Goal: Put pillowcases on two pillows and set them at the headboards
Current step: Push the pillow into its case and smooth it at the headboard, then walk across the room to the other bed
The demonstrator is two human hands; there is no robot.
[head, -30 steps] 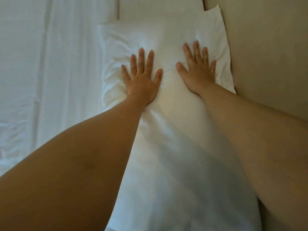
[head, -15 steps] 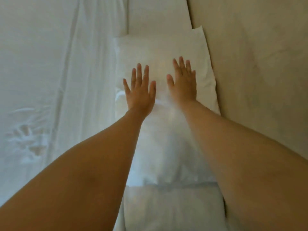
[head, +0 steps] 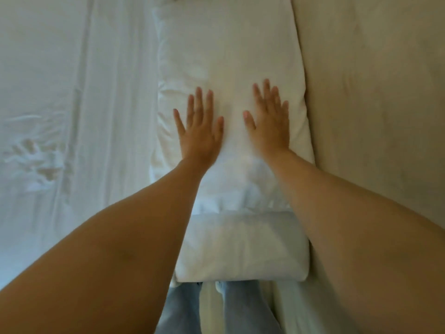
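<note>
In the centre of the frame a white pillow (head: 231,75) is lain lengthwise along the beige headboard (head: 375,92) at the right, and both the left hand (head: 199,133) and right hand (head: 271,126) are laid flat on it, fingers spread and gripping nothing. It is judged soft, light and easily dented, best taken by its corners or long edges. A second pillow (head: 240,247) is butted against it at lower centre, with a rumpled sheet (head: 60,116) at the left; nothing is seen in the way.
</note>
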